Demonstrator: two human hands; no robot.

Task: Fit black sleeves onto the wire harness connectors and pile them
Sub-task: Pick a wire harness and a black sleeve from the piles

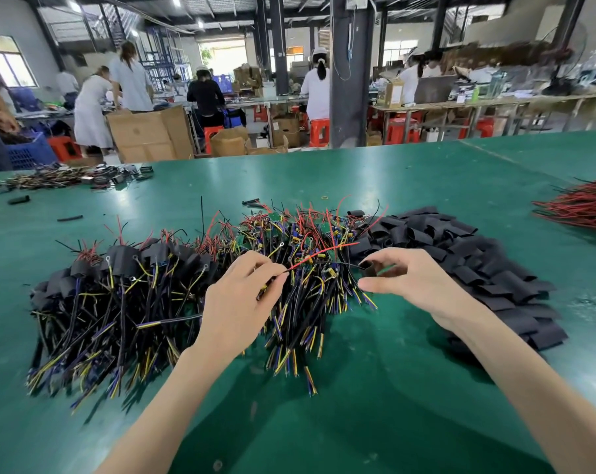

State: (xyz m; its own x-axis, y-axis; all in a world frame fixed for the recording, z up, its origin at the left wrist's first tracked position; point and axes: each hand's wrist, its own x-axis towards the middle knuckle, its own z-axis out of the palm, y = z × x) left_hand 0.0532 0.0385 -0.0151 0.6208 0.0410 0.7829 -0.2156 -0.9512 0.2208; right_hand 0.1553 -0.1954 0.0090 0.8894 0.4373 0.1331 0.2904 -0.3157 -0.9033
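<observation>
Two hands (pixel 237 302) (pixel 418 280) in pinch grips: wire (pixel 324 254), sleeve (pixel 367 269)

The left grip (pixel 235 302) is pinching the tip of a red wire (pixel 324 256) that is slanting up over the middle heap of bare harnesses (pixel 307 234). The right grip (pixel 416 278) is holding one black sleeve (pixel 369 268) at its fingertips, near the left grip, with the thumb stretched out below. A pile of sleeved harnesses (pixel 119 275) is lying to the left on the green worktop (pixel 392 179), and loose sleeves (pixel 477 261) are lying heaped to the right. A bundle of red wires (pixel 580 206) is sitting at the far right edge. Beyond the worktop, people (pixel 319 90) are working at benches (pixel 460 104) among cardboard boxes (pixel 146 135) and red stools (pixel 319 131).
</observation>
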